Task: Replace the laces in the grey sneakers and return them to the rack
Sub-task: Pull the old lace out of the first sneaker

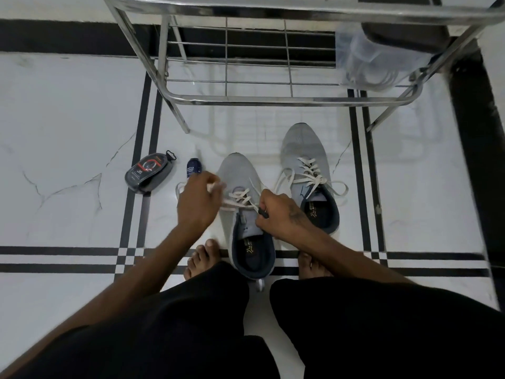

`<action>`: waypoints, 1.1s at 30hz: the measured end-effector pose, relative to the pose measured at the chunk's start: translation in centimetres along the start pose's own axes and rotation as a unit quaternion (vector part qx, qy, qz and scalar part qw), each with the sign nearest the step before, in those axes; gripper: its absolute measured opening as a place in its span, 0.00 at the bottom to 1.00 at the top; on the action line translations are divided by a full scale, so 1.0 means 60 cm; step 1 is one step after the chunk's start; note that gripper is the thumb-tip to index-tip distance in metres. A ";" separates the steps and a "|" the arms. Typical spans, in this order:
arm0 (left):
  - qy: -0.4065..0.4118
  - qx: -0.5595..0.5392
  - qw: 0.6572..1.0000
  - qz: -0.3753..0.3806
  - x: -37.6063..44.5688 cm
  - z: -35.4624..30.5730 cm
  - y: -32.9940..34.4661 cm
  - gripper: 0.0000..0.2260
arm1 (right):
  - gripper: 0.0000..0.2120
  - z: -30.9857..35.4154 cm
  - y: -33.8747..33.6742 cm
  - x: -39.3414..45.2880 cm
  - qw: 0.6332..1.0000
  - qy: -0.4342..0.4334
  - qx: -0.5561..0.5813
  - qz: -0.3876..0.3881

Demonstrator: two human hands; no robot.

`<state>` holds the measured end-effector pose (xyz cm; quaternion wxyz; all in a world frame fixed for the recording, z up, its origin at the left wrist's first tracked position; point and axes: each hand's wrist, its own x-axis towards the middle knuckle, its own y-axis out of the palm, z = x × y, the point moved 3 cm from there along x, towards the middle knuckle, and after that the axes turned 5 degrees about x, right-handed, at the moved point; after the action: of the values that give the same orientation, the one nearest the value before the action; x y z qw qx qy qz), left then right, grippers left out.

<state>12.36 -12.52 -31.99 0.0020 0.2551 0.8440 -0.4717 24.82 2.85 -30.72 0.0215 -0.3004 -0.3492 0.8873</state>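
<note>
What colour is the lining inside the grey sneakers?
Dark navy, nearly black, lining, seen best in the head view, the only one here.

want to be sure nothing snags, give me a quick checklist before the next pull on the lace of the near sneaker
1. Left hand grips a lace end: ok.
2. Right hand pinches the lace at the eyelets: ok.
3. Near sneaker flat on the floor: ok.
4. Lace through every eyelet: cannot tell, hands cover some.
5. Far sneaker laced, ends loose: ok.
6. Rack shelf free for the pair: ok.
</note>
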 end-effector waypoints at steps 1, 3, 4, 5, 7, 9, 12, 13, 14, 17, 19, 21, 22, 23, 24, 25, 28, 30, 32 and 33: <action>0.090 0.042 0.995 -0.016 -0.004 -0.022 0.002 0.08 | 0.10 0.003 0.001 0.002 1.000 -0.003 0.000 0.001; 0.209 0.142 0.967 0.042 -0.008 -0.063 0.018 0.10 | 0.10 0.006 0.001 0.005 1.000 0.001 0.001 0.003; 0.225 0.210 0.948 0.078 -0.007 -0.077 0.026 0.09 | 0.10 0.006 0.001 0.006 1.000 0.006 0.002 0.006; 0.230 0.264 0.932 0.091 -0.002 -0.082 0.030 0.07 | 0.11 0.004 0.001 0.008 1.000 0.011 0.005 0.008; 0.221 0.268 0.935 0.067 0.007 -0.079 0.014 0.03 | 0.10 0.002 0.001 0.008 1.000 0.016 0.011 0.009; 0.142 0.185 0.972 0.043 0.017 -0.044 -0.012 0.02 | 0.10 -0.002 -0.003 0.008 1.000 0.020 0.018 0.002; 0.000 0.080 0.997 0.011 0.029 0.031 -0.049 0.05 | 0.10 -0.007 -0.005 0.006 0.999 0.023 0.020 -0.012; -0.006 0.080 0.997 -0.014 0.026 0.042 -0.054 0.04 | 0.10 -0.006 -0.005 0.005 1.000 0.022 0.018 -0.013; 0.018 0.092 0.995 -0.039 0.021 0.042 -0.054 0.02 | 0.10 -0.005 -0.004 0.005 1.000 0.020 0.018 -0.012; 0.202 0.149 0.968 -0.001 -0.003 -0.026 -0.018 0.12 | 0.10 0.002 -0.005 0.008 1.000 0.016 0.018 -0.010; 0.261 0.211 0.940 0.066 -0.014 -0.074 0.021 0.11 | 0.10 0.005 -0.006 0.011 1.000 0.016 0.011 -0.007; 0.247 0.277 0.925 0.076 -0.007 -0.098 0.031 0.07 | 0.11 0.005 -0.006 0.012 1.000 0.018 0.004 -0.001; 0.228 0.294 0.925 0.076 0.003 -0.100 0.025 0.06 | 0.10 0.004 -0.007 0.011 1.000 0.018 0.004 0.001; 0.211 0.297 0.929 0.070 0.011 -0.095 0.013 0.05 | 0.10 0.003 -0.008 0.011 1.000 0.019 0.005 0.001; 0.192 0.300 0.932 0.062 0.020 -0.080 -0.001 0.06 | 0.10 0.002 -0.010 0.009 1.000 0.021 0.007 -0.001; 0.165 0.300 0.938 0.051 0.028 -0.059 -0.019 0.07 | 0.10 0.000 -0.011 0.008 1.000 0.021 0.010 -0.003; 0.069 0.281 0.957 -0.005 0.041 0.020 -0.070 0.04 | 0.09 -0.002 -0.015 0.005 1.000 0.014 0.014 -0.003; 0.076 0.264 0.961 -0.034 0.030 0.028 -0.072 0.07 | 0.09 0.000 -0.015 0.005 1.000 0.006 0.007 0.002; 0.159 0.212 0.964 -0.010 0.011 -0.018 -0.043 0.12 | 0.09 0.001 -0.015 0.007 1.000 0.001 0.005 0.009; 0.195 0.193 0.961 0.034 0.001 -0.048 -0.022 0.14 | 0.09 0.001 -0.015 0.008 1.000 0.002 0.003 0.011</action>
<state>12.40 -10.74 -29.37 -0.1959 0.3662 0.7119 -0.5663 24.26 3.62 -30.35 0.0132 -0.3056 -0.3433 0.8880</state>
